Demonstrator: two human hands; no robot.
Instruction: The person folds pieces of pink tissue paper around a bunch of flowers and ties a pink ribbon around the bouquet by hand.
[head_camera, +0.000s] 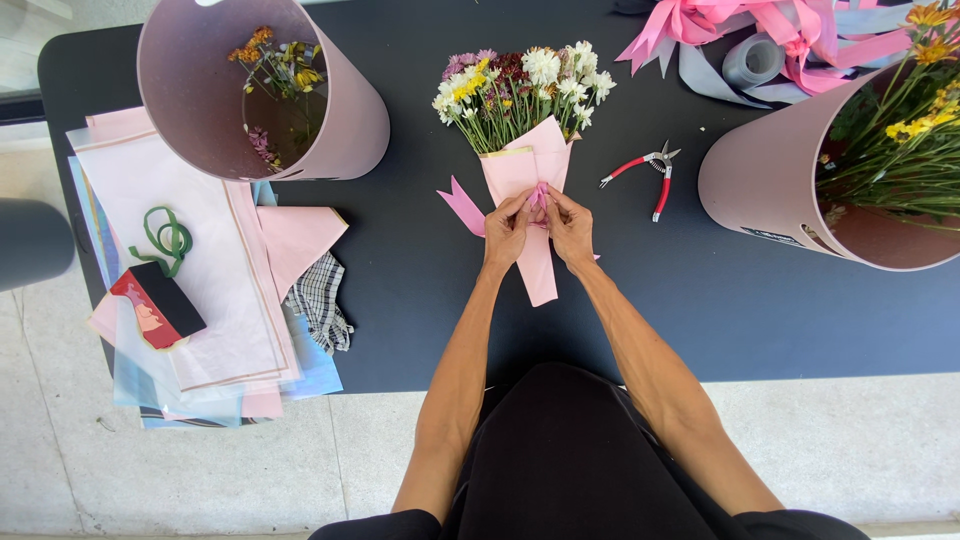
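A small bouquet (520, 90) of white, yellow and purple flowers lies on the dark table (420, 280), wrapped in pink paper (538, 275). A pink ribbon (462, 207) goes around the middle of the wrap, one tail sticking out to the left. My left hand (507, 230) and my right hand (570, 226) meet on the wrap, each pinching the ribbon at the knot between them.
Red-handled snips (650, 172) lie right of the bouquet. Two pink cylinder buckets (330, 130) (760, 180) hold more flowers. Stacked wrapping sheets (200, 290), a green ribbon coil (168, 240), a checked cloth (318, 300) and a dark card lie left. Ribbon rolls (755, 50) sit at the back right.
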